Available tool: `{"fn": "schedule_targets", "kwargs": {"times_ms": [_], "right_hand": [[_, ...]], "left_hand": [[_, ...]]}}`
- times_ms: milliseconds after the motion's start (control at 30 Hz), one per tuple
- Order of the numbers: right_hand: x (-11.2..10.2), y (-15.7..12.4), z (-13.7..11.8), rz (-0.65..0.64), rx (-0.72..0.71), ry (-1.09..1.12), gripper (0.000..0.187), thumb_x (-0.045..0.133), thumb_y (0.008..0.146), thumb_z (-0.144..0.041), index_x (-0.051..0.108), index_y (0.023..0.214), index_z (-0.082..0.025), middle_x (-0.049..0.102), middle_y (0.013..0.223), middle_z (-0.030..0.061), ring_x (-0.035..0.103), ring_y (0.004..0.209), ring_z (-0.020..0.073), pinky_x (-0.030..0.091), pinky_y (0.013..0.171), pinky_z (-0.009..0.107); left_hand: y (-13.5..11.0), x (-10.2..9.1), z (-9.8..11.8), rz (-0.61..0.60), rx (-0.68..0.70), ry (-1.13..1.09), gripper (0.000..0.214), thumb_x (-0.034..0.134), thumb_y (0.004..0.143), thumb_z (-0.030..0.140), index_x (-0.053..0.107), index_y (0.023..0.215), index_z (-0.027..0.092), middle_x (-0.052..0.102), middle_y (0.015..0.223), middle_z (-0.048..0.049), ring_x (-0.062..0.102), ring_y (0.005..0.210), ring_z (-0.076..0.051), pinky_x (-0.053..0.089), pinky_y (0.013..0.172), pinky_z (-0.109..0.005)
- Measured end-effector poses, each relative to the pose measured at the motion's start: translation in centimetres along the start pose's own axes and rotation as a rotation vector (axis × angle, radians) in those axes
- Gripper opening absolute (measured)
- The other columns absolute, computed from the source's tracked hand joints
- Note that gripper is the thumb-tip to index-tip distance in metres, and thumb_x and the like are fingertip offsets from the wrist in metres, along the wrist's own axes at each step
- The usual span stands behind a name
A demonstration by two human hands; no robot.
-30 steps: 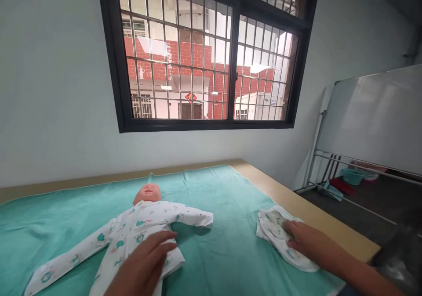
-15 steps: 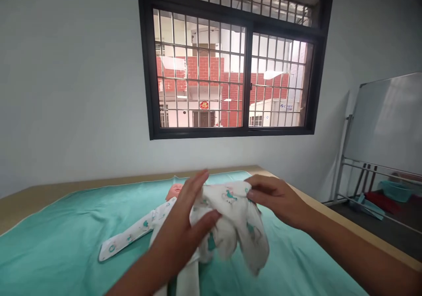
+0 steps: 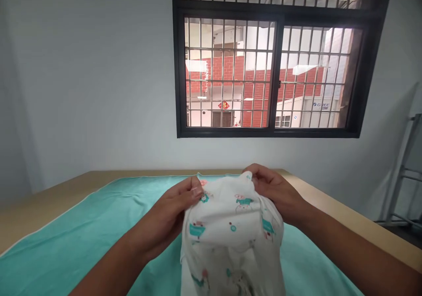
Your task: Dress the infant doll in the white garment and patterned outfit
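A small white baby garment (image 3: 231, 230) printed with teal and pink figures hangs in front of me, above the teal blanket (image 3: 82, 239). My left hand (image 3: 174, 210) pinches its upper left edge, thumb on top. At the upper right edge my right hand (image 3: 275, 193) has its fingers curled into the cloth. Both hands are closed on the cloth and hold it up between them. The doll is hidden behind the garment.
The teal blanket covers a tan wooden table (image 3: 49, 195) that runs up to a pale wall. A dark-framed barred window (image 3: 270, 67) is straight ahead. A metal stand leg (image 3: 400, 168) shows at the far right.
A second ago my left hand lay on the dressed doll and my right on the folded garment at the right. Both hands then lifted that garment and now hold it spread; the view swung left.
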State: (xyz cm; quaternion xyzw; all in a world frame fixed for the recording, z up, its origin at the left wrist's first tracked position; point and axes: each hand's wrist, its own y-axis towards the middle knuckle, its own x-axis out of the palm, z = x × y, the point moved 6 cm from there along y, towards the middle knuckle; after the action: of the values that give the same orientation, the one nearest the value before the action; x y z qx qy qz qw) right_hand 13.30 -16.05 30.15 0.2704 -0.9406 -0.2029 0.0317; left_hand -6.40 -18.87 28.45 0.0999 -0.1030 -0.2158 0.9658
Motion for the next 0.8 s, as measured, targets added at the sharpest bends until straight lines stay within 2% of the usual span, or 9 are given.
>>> {"fn": "schedule_targets", "kwargs": {"times_ms": [100, 167, 233, 333, 400, 500, 600, 700, 800], "right_hand": [[2.0, -0.7, -0.1, -0.361, 0.204, -0.385, 0.03, 0.073, 0.071, -0.049, 0.064, 0.08, -0.021, 0.055, 0.066, -0.0043, 0.045, 0.056, 0.0084, 0.032, 0.05, 0.02], [2.6, -0.9, 0.0, -0.515, 0.268, -0.671, 0.029, 0.079, 0.064, -0.044, 0.065, 0.073, -0.02, 0.053, 0.061, -0.0051, 0.044, 0.055, 0.0084, 0.029, 0.048, 0.02], [2.9, -0.1, -0.1, -0.437, 0.219, -0.772, 0.025, 0.074, 0.069, -0.04, 0.062, 0.065, -0.019, 0.051, 0.059, -0.0052, 0.043, 0.055, 0.0084, 0.029, 0.048, 0.02], [3.4, 1.7, 0.5, -0.205, 0.118, -0.592, 0.027, 0.066, 0.076, -0.037, 0.054, 0.061, -0.018, 0.046, 0.06, -0.0057, 0.039, 0.055, 0.0075, 0.029, 0.049, 0.02], [4.1, 2.4, 1.7, -0.149, 0.085, -0.458, 0.027, 0.067, 0.074, -0.034, 0.05, 0.06, -0.017, 0.043, 0.06, -0.0062, 0.037, 0.055, 0.0071, 0.029, 0.049, 0.019], [4.6, 2.6, 3.2, -0.136, 0.076, -0.294, 0.029, 0.067, 0.074, -0.038, 0.051, 0.062, -0.017, 0.042, 0.06, -0.0061, 0.037, 0.055, 0.0072, 0.03, 0.05, 0.02], [5.5, 1.2, 4.5, -0.381, 0.242, -0.278, 0.033, 0.072, 0.067, -0.049, 0.06, 0.069, -0.018, 0.05, 0.063, -0.0042, 0.043, 0.057, 0.0091, 0.035, 0.051, 0.021], [5.7, -1.2, 5.5, -0.64, 0.5, -0.553, 0.03, 0.08, 0.057, -0.043, 0.066, 0.067, -0.018, 0.058, 0.064, -0.0017, 0.049, 0.057, 0.0116, 0.038, 0.05, 0.022], [5.4, -1.7, 4.8, -0.61, 0.46, -0.54, 0.025, 0.071, 0.071, -0.042, 0.07, 0.076, -0.018, 0.064, 0.073, 0.001, 0.054, 0.068, 0.0133, 0.044, 0.06, 0.023]], "left_hand": [[-1.1, -1.5, 1.8, 0.012, 0.056, 0.011, 0.031, 0.065, 0.079, 0.047, 0.048, 0.081, 0.021, 0.042, 0.061, 0.0067, 0.036, 0.05, -0.006, 0.029, 0.046, -0.015], [-1.8, -1.8, 2.3, -0.049, -0.045, 0.248, 0.034, 0.07, 0.074, 0.045, 0.056, 0.096, 0.023, 0.046, 0.058, 0.0075, 0.038, 0.048, -0.007, 0.028, 0.045, -0.016], [-2.3, -1.2, 2.1, -0.173, -0.177, 0.543, 0.037, 0.073, 0.072, 0.037, 0.062, 0.105, 0.026, 0.057, 0.065, 0.0055, 0.048, 0.054, -0.01, 0.033, 0.048, -0.017], [-2.3, 0.7, 0.9, -0.32, -0.213, 0.703, 0.027, 0.07, 0.072, 0.029, 0.068, 0.098, 0.027, 0.069, 0.088, 0.0024, 0.061, 0.077, -0.017, 0.044, 0.063, -0.021], [-1.5, 1.9, -0.4, -0.285, -0.164, 0.593, 0.024, 0.07, 0.071, 0.028, 0.069, 0.095, 0.024, 0.069, 0.09, 0.0008, 0.062, 0.083, -0.02, 0.047, 0.069, -0.024], [-0.4, 2.0, -2.4, -0.079, -0.117, 0.153, 0.027, 0.07, 0.073, 0.033, 0.065, 0.096, 0.019, 0.065, 0.081, -0.0009, 0.061, 0.077, -0.018, 0.047, 0.07, -0.026], [-0.5, 1.4, -3.7, 0.066, -0.108, -0.236, 0.023, 0.071, 0.073, 0.034, 0.057, 0.084, 0.019, 0.058, 0.067, 0.003, 0.054, 0.061, -0.011, 0.043, 0.061, -0.022], [-1.2, 0.9, -4.4, 0.115, -0.153, -0.234, 0.028, 0.072, 0.073, 0.037, 0.051, 0.072, 0.018, 0.054, 0.061, 0.0043, 0.048, 0.055, -0.008, 0.039, 0.055, -0.019], [-2.0, 0.9, -5.1, 0.084, -0.219, -0.037, 0.025, 0.074, 0.07, 0.034, 0.056, 0.077, 0.017, 0.057, 0.067, 0.0033, 0.049, 0.059, -0.009, 0.037, 0.055, -0.018]]}}
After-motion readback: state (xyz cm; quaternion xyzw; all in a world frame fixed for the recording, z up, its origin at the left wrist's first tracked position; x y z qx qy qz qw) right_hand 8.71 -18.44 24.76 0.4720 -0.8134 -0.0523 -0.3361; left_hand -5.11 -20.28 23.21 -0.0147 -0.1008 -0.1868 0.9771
